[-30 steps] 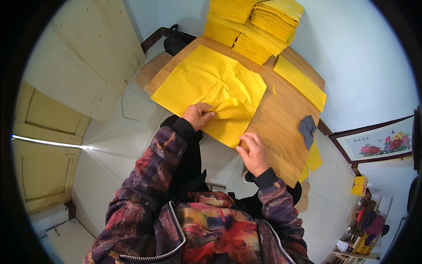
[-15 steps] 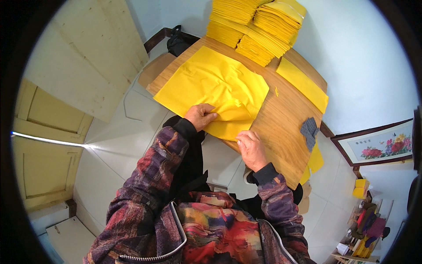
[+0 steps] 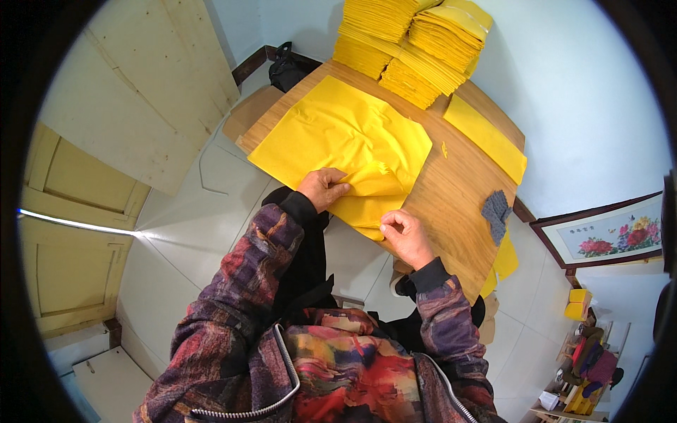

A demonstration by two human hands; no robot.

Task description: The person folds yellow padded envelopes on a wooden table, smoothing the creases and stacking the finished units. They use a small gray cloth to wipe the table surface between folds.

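A creased yellow fabric sheet (image 3: 317, 127) lies over the near left part of the wooden table (image 3: 458, 190), its near edge reaching past the table's rim. My left hand (image 3: 321, 189) pinches a lifted fold near that edge between thumb and fingers. Beneath the fold shows another yellow layer. To its right, my right hand (image 3: 409, 240) is closed, thumb and forefinger tips pressed together at the near right corner of the yellow fabric. What exactly sits between those fingertips is too small to make out.
Thick stacks of folded yellow fabric (image 3: 444, 42) stand at the table's far end. A flat yellow strip (image 3: 486, 137) lies along the wall side, near a small yellow scrap (image 3: 444, 149). A grey knitted piece (image 3: 496, 214) rests at the right edge. On the floor stands a black bag (image 3: 285, 72).
The fold by my left hand stands slightly higher. My right hand has shifted a little down and right, its finger and thumb now forming a rounder loop.
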